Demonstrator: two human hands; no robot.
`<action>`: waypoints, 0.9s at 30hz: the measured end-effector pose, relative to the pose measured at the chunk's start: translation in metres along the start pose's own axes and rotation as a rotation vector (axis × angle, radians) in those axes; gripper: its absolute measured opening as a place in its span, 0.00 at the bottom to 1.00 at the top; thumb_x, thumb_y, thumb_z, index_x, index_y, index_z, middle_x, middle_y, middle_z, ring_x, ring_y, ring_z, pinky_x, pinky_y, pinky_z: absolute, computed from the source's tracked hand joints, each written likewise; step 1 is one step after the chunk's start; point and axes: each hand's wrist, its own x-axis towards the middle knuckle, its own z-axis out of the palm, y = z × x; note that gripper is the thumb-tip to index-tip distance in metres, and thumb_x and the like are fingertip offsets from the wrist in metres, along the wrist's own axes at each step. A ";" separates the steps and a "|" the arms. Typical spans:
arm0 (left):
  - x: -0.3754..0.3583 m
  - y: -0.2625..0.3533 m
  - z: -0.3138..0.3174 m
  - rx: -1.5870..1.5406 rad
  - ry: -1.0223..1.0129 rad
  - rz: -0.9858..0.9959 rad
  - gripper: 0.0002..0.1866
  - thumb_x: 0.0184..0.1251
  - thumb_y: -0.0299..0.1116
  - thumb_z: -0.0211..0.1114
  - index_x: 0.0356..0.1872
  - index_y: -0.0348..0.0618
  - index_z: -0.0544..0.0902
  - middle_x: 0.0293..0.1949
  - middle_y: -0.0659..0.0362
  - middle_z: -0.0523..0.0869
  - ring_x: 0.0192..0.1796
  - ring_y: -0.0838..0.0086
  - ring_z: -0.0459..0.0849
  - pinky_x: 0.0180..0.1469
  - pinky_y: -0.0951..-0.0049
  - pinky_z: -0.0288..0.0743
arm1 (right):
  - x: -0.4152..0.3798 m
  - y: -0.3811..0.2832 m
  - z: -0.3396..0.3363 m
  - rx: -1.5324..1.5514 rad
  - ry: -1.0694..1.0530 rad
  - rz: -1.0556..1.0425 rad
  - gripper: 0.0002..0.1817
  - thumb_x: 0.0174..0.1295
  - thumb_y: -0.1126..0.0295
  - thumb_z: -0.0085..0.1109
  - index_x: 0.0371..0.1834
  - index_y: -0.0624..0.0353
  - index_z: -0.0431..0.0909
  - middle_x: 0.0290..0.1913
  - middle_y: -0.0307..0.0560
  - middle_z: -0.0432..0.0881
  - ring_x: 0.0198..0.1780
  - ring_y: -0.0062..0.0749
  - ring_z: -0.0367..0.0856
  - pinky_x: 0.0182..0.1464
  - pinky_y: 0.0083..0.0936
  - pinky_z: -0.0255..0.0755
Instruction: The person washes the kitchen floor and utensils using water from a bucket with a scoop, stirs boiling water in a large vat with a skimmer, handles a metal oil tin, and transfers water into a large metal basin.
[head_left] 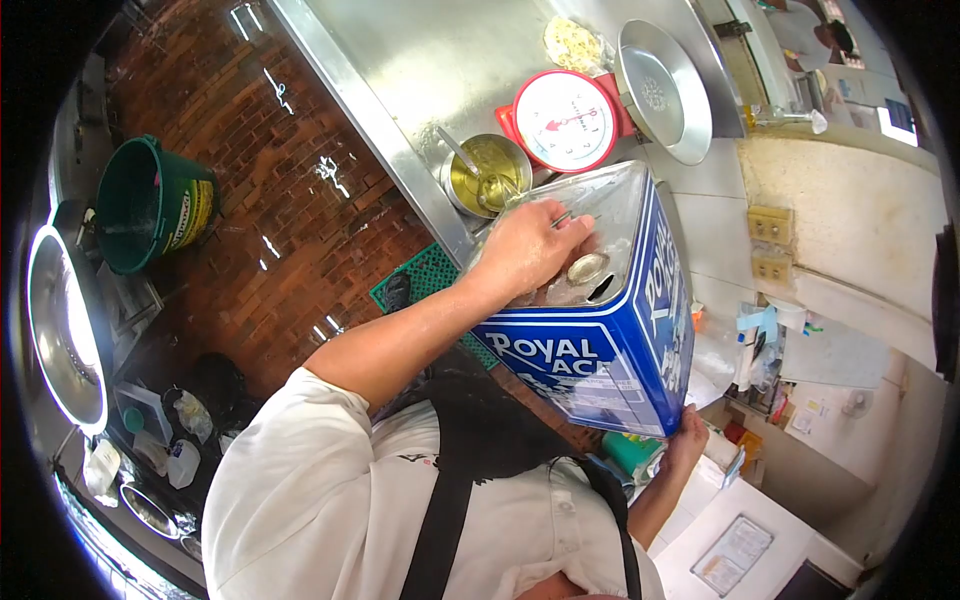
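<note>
A big blue and white square tin, lettered "Royal Ace", is tilted in front of me, its metal top turned toward the steel counter. My left hand is closed on the thin handle on that top, beside a round cap and a dark slot. Down at the tin's bottom corner, my right hand grips from below, its fingers partly hidden. The tin's top edge overlaps the rim of a metal pot of yellow oil. A ladle rests in the pot.
A red dial scale with a metal pan stands beside the pot on the steel counter. Pale chopped food lies behind it. On the wet brick floor are a green bucket and a green crate.
</note>
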 end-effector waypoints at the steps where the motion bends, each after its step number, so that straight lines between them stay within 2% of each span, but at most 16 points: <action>1: 0.000 -0.001 0.001 0.010 0.000 -0.003 0.26 0.68 0.52 0.63 0.31 0.33 0.84 0.26 0.47 0.85 0.31 0.63 0.84 0.39 0.62 0.75 | -0.002 -0.004 0.002 0.004 0.012 -0.002 0.24 0.75 0.53 0.54 0.24 0.58 0.79 0.19 0.32 0.71 0.19 0.17 0.60 0.20 0.22 0.52; 4: -0.003 0.003 -0.002 -0.011 -0.015 -0.011 0.26 0.68 0.53 0.63 0.31 0.33 0.84 0.26 0.47 0.85 0.31 0.64 0.84 0.39 0.61 0.75 | -0.004 -0.009 0.003 0.038 0.003 -0.002 0.24 0.74 0.53 0.54 0.24 0.58 0.79 0.18 0.32 0.71 0.18 0.17 0.60 0.19 0.22 0.52; 7: -0.005 0.004 -0.002 -0.021 -0.009 -0.004 0.27 0.66 0.54 0.61 0.31 0.32 0.84 0.29 0.40 0.86 0.37 0.48 0.87 0.43 0.54 0.78 | 0.008 0.011 -0.005 0.058 -0.006 -0.043 0.23 0.74 0.53 0.54 0.24 0.58 0.79 0.18 0.33 0.72 0.16 0.18 0.61 0.18 0.21 0.53; 10: -0.004 0.001 0.000 -0.031 -0.006 0.004 0.27 0.66 0.54 0.61 0.31 0.32 0.84 0.30 0.40 0.87 0.37 0.49 0.87 0.43 0.54 0.78 | 0.005 0.003 -0.008 -0.019 -0.019 0.000 0.23 0.75 0.54 0.54 0.25 0.59 0.79 0.19 0.33 0.73 0.18 0.17 0.61 0.20 0.21 0.54; 16: -0.009 0.011 -0.005 -0.082 -0.057 -0.073 0.27 0.66 0.55 0.61 0.31 0.34 0.86 0.29 0.45 0.88 0.38 0.53 0.88 0.45 0.57 0.78 | -0.003 -0.009 -0.003 0.001 -0.007 0.008 0.24 0.74 0.55 0.54 0.23 0.60 0.78 0.20 0.30 0.71 0.22 0.15 0.62 0.25 0.21 0.56; 19: -0.001 -0.004 0.002 -0.115 -0.014 -0.031 0.26 0.68 0.53 0.63 0.30 0.34 0.84 0.26 0.54 0.85 0.30 0.72 0.81 0.37 0.66 0.74 | 0.003 0.004 -0.006 0.011 -0.015 -0.036 0.25 0.74 0.55 0.55 0.22 0.60 0.77 0.20 0.30 0.71 0.23 0.15 0.61 0.24 0.22 0.53; 22: 0.000 -0.006 0.004 -0.178 -0.023 -0.031 0.26 0.69 0.53 0.63 0.29 0.35 0.83 0.24 0.58 0.82 0.28 0.75 0.77 0.35 0.69 0.71 | 0.006 0.007 -0.010 0.014 -0.053 0.004 0.22 0.74 0.55 0.56 0.23 0.56 0.78 0.20 0.31 0.75 0.20 0.14 0.64 0.24 0.18 0.56; 25: -0.002 -0.006 0.005 -0.252 -0.033 -0.066 0.25 0.70 0.53 0.62 0.28 0.37 0.83 0.22 0.62 0.79 0.27 0.78 0.73 0.32 0.72 0.68 | 0.001 -0.002 -0.002 0.030 -0.048 -0.025 0.25 0.75 0.54 0.55 0.20 0.59 0.76 0.20 0.29 0.70 0.23 0.15 0.58 0.25 0.22 0.51; 27: -0.004 -0.004 0.003 -0.246 -0.036 -0.077 0.25 0.70 0.53 0.62 0.28 0.38 0.83 0.22 0.63 0.79 0.26 0.79 0.72 0.32 0.74 0.67 | 0.001 -0.002 0.002 0.051 -0.046 -0.029 0.25 0.74 0.54 0.55 0.20 0.59 0.75 0.20 0.29 0.69 0.23 0.15 0.58 0.25 0.22 0.51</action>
